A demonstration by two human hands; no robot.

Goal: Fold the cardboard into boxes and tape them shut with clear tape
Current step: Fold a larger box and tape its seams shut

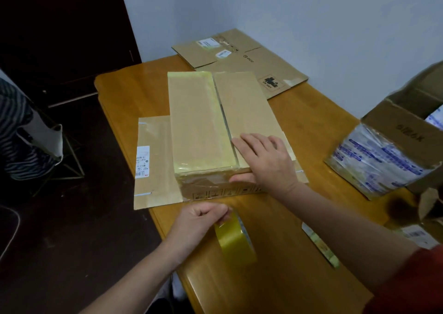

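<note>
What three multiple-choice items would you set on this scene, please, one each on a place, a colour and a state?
1. Where does the right hand rest?
A. On top of the box
B. On a keyboard
C. Inside a drawer

2. What colour is the tape roll?
A. Blue
B. Yellowish
C. Black

3. What is the left hand doing?
A. Lying flat and open
B. Hanging empty
C. Gripping the tape roll

Answers:
1 A: its fingers lie straight on the box's right top flap, with the thumb against the near side.
2 B: the roll shows a translucent yellow.
3 C: its curled fingers and thumb pinch the roll's upper rim.
</note>
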